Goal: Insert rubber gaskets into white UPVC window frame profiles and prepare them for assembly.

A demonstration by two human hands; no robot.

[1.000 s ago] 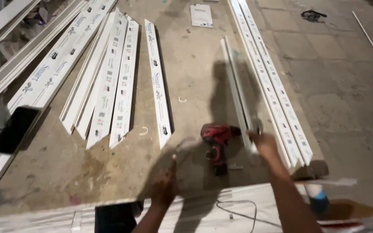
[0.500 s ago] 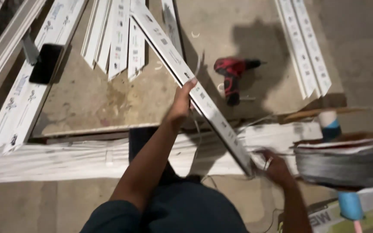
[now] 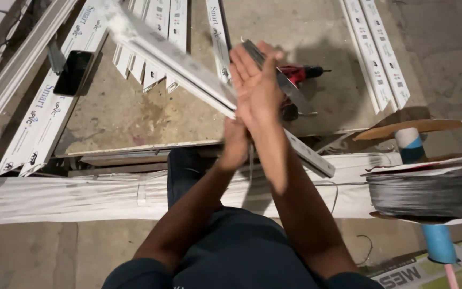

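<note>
I hold a long white plastic trunking strip [image 3: 177,61] slanted from the upper left down to the lower right [image 3: 311,155] over a dusty board. My left hand [image 3: 236,143] grips it from below near its middle. My right hand [image 3: 258,85] lies flat against the strip just above, fingers straight and together. A thin grey piece [image 3: 290,91] runs behind that hand; whether the thumb pinches it is hidden. A red cordless drill [image 3: 301,72] lies on the board right behind my hands.
Several white trunking strips lie on the board at the left [image 3: 49,107], top middle [image 3: 159,21] and right [image 3: 380,53]. A black phone [image 3: 73,72] rests on the left strips. A wire spool [image 3: 429,192] on a blue pipe [image 3: 438,241] stands at the right. A white bundle [image 3: 81,198] lies in front.
The strip has swung up closer to me. My right hand left its lower end and now lies flat near the middle; my left hand grips below it.
</note>
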